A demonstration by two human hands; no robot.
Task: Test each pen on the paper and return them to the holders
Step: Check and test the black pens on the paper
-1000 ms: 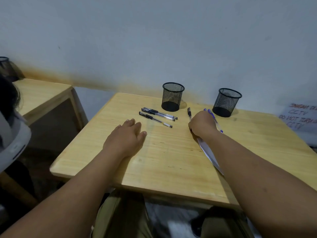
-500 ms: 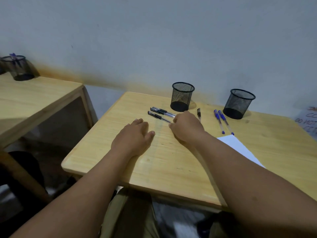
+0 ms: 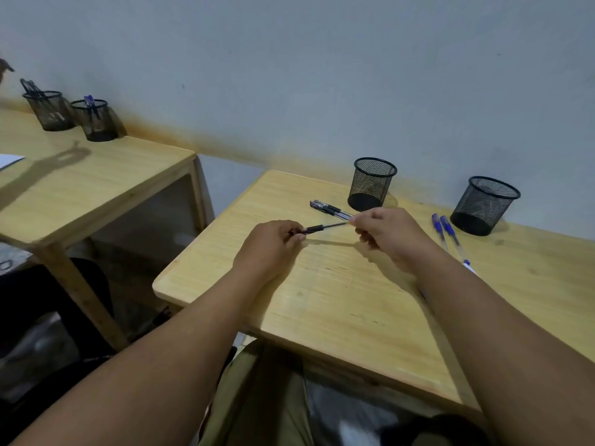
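A black pen (image 3: 323, 227) hangs just above the wooden table (image 3: 338, 300), held at both ends. My left hand (image 3: 273, 244) pinches its capped end and my right hand (image 3: 388, 235) pinches the other end. Two more black pens (image 3: 328, 209) lie on the table behind it, near the left mesh holder (image 3: 372, 183). Two blue pens (image 3: 447, 235) lie side by side in front of the right mesh holder (image 3: 484, 206). Both holders look empty. My right forearm hides all but a white corner of the paper (image 3: 469, 268).
A second wooden table (image 3: 80, 188) stands to the left across a gap, carrying two mesh holders with pens (image 3: 72, 114) and a sheet corner (image 3: 9, 160). The wall runs right behind both tables. My lap is below the table's near edge.
My right hand picked a black pen from the group on the table and my left hand rose from lying flat to grip its other end. The view has swung leftward.
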